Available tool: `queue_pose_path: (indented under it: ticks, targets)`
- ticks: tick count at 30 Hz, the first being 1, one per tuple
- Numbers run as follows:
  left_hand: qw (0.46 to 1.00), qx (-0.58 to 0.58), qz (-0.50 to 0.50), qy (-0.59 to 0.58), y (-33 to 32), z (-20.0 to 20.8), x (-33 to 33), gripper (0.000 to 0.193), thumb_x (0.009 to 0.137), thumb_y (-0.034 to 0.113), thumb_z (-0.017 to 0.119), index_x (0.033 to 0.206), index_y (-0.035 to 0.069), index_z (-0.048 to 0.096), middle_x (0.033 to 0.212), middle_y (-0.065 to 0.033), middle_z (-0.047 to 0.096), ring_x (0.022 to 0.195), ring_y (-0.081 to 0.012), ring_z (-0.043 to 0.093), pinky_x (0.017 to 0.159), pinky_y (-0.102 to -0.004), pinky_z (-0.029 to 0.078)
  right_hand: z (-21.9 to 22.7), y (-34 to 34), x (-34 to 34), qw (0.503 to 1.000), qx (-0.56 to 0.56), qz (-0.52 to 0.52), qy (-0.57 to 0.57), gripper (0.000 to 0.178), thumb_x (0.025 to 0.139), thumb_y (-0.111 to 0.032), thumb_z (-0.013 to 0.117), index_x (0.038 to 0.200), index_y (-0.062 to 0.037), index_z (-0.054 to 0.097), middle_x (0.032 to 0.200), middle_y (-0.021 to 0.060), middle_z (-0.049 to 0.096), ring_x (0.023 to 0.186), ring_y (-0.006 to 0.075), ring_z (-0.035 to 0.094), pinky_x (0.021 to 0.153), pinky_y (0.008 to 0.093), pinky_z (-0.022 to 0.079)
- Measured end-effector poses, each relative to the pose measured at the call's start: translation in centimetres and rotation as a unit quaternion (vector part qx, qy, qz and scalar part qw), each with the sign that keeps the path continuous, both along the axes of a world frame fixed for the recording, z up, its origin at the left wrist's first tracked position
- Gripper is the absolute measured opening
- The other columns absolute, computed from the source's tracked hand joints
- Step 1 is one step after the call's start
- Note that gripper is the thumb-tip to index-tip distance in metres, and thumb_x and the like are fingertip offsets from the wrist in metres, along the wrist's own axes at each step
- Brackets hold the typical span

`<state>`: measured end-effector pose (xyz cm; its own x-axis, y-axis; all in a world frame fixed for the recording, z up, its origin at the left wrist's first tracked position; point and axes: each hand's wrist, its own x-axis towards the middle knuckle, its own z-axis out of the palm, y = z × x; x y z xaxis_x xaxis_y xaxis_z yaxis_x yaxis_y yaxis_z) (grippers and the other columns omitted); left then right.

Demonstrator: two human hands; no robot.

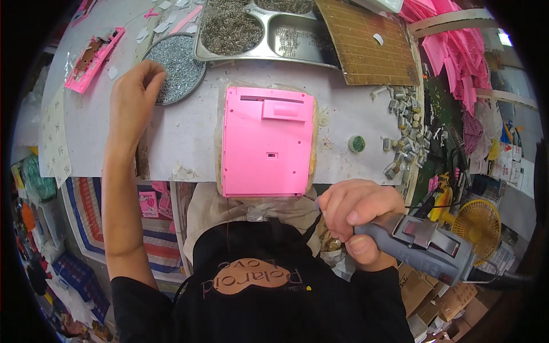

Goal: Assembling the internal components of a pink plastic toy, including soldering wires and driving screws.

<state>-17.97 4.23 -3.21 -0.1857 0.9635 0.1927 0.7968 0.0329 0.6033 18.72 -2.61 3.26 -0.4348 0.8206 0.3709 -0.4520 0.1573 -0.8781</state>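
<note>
A flat pink plastic housing (pixel 251 137) lies in front of me on a pad wrapped in clear film (pixel 220 154), near the table's front edge. It has a slot, a raised block and several small holes. My left hand (pixel 137 88) is over the left rim of a round dish (pixel 201 80) of small silver screws (pixel 182 63). Its thumb and fingers are pinched together; whatever is between them is hidden. In my right hand (pixel 363 211) is a grey electric screwdriver (pixel 426 248), gripped near its front end. Its bit end points toward the housing's lower right corner; I cannot tell if they touch.
A metal compartment tray (pixel 266 48) of small dark screws stands at the back, beside a brown board (pixel 374 51). Several small metal motors (pixel 403 128) lie at the right, near a green round piece (pixel 357 143). Another pink part (pixel 94 60) sits far left; a yellow fan (pixel 477 228) stands right.
</note>
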Motion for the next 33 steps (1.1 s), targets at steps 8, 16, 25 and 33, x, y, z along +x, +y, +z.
queue_pose_path:
  ticks: [8, 16, 25, 33]
  targets:
    - [0.967, -0.011, -0.202, -0.157, -6.4, 3.8, 9.3, 0.009, 0.087, 0.006, 0.077, 0.091, 0.000, 0.072, 0.081, -0.0127, 0.070, 0.071, -0.0265, 0.069, 0.065, -0.0353, 0.054, -0.7, -0.2, -0.3, 0.998, 0.043, -0.003, -0.041, 0.023, 0.085, -0.004, 0.075, 0.102, -0.0005, 0.059, 0.064, 0.0039, 0.059, 0.054, 0.0193, 0.059, 0.055, 0.0345, 0.049]
    - [0.938, -0.048, -0.246, -0.242, -8.2, 3.2, 11.3, 0.010, 0.086, 0.003, 0.078, 0.088, 0.000, 0.069, 0.082, -0.0129, 0.069, 0.073, -0.0288, 0.069, 0.065, -0.0366, 0.055, -0.5, -0.2, -0.3, 0.998, 0.037, 0.015, -0.049, 0.023, 0.085, -0.002, 0.075, 0.101, -0.0011, 0.058, 0.065, 0.0040, 0.059, 0.054, 0.0197, 0.060, 0.054, 0.0351, 0.049]
    - [0.939, 0.124, -0.321, -0.031, -6.8, 0.7, 11.7, 0.029, 0.079, 0.012, 0.082, 0.084, 0.002, 0.055, 0.120, -0.0158, 0.068, 0.121, -0.0368, 0.063, 0.103, -0.0495, 0.052, 0.4, 0.6, -0.8, 0.986, 0.105, 0.071, -0.109, 0.022, 0.087, -0.005, 0.074, 0.097, -0.0048, 0.055, 0.066, 0.0045, 0.060, 0.053, 0.0221, 0.060, 0.058, 0.0384, 0.053]
    - [0.940, 0.114, -0.321, -0.028, -7.3, 0.1, 11.6, 0.029, 0.079, 0.010, 0.081, 0.085, 0.001, 0.054, 0.123, -0.0146, 0.068, 0.126, -0.0369, 0.062, 0.107, -0.0515, 0.051, 0.7, 3.3, -0.7, 0.986, 0.076, 0.144, -0.014, 0.019, 0.089, -0.011, 0.073, 0.085, -0.0051, 0.056, 0.058, 0.0035, 0.058, 0.046, 0.0192, 0.055, 0.049, 0.0358, 0.049]
